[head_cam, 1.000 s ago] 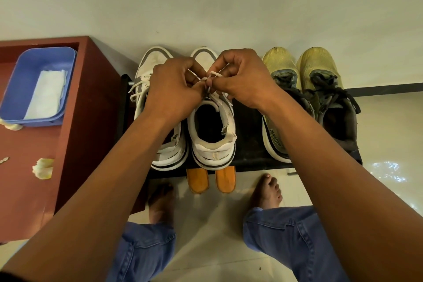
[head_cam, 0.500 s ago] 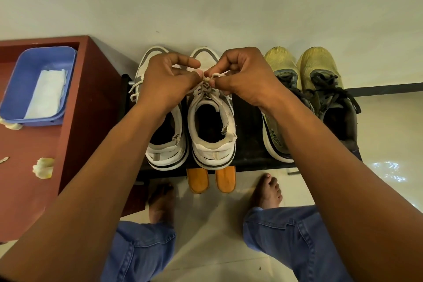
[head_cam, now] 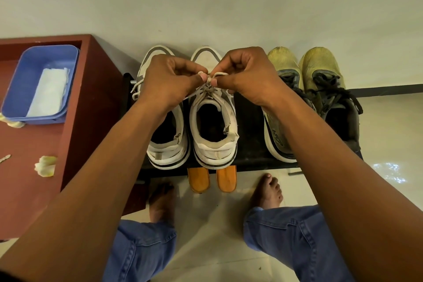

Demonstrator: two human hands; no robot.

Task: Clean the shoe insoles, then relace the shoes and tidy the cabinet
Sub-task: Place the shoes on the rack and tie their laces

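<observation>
Between pinched fingertips, a white lace (head_cam: pixel 209 80) was knotted.
Left hand (head_cam: pixel 169 80) and right hand (head_cam: pixel 246 75) each gripped a strand just above the white sneaker (head_cam: pixel 214 126).

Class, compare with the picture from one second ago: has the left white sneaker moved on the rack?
Cannot tell. The left white sneaker sits differently in the picture, but so do the rack's front edge and the orange insoles, so the camera moved.

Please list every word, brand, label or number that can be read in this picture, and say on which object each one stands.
Nothing can be read for certain.
Left yellow shoe, sole side: raised lettering, distorted and partly hidden behind the right arm; not readable.
Right white shoe and left white shoe: heel tabs show no text.
Blue tray and the white cloth in it: no text.
Orange insoles: no text.
</observation>
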